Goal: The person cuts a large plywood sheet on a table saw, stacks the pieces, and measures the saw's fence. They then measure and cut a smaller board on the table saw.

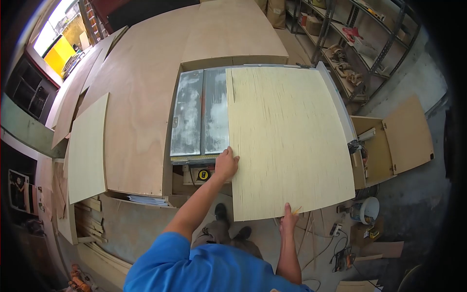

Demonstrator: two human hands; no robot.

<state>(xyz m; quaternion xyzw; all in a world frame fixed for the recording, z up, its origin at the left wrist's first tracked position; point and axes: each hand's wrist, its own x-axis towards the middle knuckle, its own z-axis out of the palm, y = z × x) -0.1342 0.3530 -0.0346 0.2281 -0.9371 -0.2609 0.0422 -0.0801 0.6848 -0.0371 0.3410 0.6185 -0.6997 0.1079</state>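
Item one, brown plywood bench (141, 97), surrounding the grey saw table (199, 112) set into it. Item two, pale plywood panel (287, 141), lying flat across the right part of the saw table, its near edge overhanging towards me. Item three, my left hand (226, 164), curled closed on the panel's left edge, and my right hand (288, 220), pinching its near edge.

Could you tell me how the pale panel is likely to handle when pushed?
The pale panel looks thin and wide, so probably light and somewhat bendy. Lying flat on the smooth saw table, it should slide easily.
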